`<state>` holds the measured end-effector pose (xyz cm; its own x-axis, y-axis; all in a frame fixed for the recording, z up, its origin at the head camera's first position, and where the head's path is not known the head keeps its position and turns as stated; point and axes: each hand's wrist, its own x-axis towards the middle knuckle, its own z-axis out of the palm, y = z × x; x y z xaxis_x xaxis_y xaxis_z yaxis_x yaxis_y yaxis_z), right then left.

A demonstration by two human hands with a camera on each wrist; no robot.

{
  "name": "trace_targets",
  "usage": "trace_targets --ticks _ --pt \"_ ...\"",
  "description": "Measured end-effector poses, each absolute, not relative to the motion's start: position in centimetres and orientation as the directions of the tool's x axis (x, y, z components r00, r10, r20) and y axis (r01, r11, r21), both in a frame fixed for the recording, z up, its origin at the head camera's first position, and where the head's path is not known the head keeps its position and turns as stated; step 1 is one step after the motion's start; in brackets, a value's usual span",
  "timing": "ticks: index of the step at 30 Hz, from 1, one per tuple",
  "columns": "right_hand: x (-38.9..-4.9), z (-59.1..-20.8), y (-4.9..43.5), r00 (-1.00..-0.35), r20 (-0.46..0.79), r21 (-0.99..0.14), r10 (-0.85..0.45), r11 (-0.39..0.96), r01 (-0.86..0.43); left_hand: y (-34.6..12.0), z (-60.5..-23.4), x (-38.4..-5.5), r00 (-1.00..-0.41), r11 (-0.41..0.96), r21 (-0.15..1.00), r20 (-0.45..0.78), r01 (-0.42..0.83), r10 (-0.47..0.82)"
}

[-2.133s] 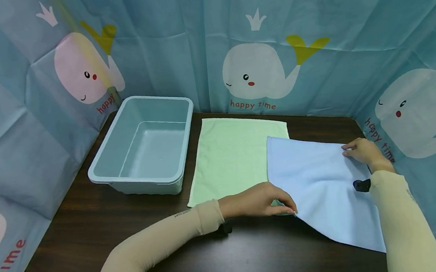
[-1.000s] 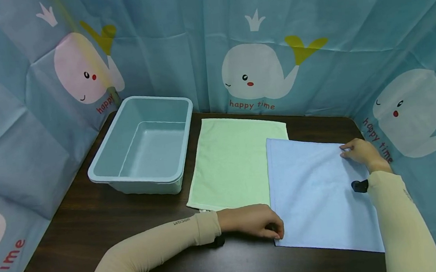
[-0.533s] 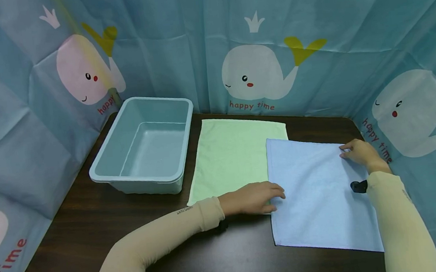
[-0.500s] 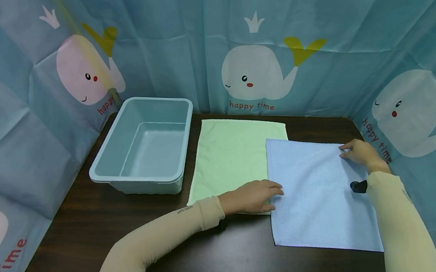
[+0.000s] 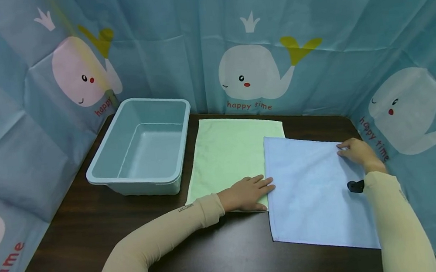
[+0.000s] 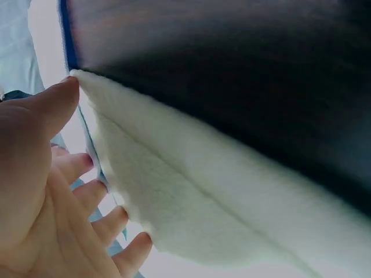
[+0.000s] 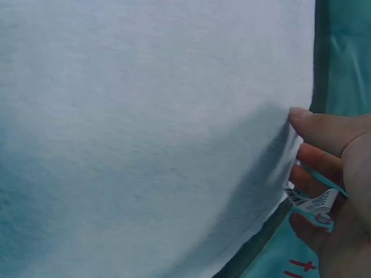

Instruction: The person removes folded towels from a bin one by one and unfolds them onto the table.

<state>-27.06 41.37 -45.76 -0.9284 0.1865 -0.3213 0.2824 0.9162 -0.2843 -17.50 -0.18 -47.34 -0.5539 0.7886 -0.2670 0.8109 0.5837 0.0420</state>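
A light blue towel lies spread out on the right of the table, its left side overlapping a pale green towel. My right hand pinches the blue towel's far right corner; the right wrist view shows the thumb on top and a white label by the fingers. With fingers spread, my left hand rests on the green towel's near right part, fingertips at the blue towel's left edge. In the left wrist view the green towel's near edge runs past the thumb.
A grey-blue plastic basin stands at the back left of the dark wooden table, left of the green towel. A blue curtain printed with whales closes in the back and both sides.
My left hand drew the blue towel's near left corner toward me and flattened it, let go, then moved back up onto the green towel with fingers spreading. My right hand stays at its corner.
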Motion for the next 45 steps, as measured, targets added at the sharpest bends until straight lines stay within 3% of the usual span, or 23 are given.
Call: trace_targets --ticks 18,28,39,45 --pt "-27.3 -47.3 41.1 -0.935 -0.279 -0.272 0.220 0.916 0.296 0.1 -48.1 -17.9 -0.613 0.658 0.089 -0.289 0.748 0.736" --pt "-26.6 -46.9 41.8 -0.965 -0.223 -0.301 0.142 0.931 0.207 0.2 -48.4 -18.2 -0.613 0.655 0.084 -0.281 0.751 0.738" --pt "-22.3 -44.9 41.1 -1.000 -0.004 -0.344 0.021 0.939 0.021 -0.1 -47.9 -18.2 -0.620 0.663 0.089 -0.280 0.743 0.733" --pt "-18.4 -45.1 40.9 -0.998 -0.065 -0.321 -0.016 0.947 0.006 -0.3 -47.9 -18.3 -0.629 0.668 0.104 -0.258 0.737 0.734"
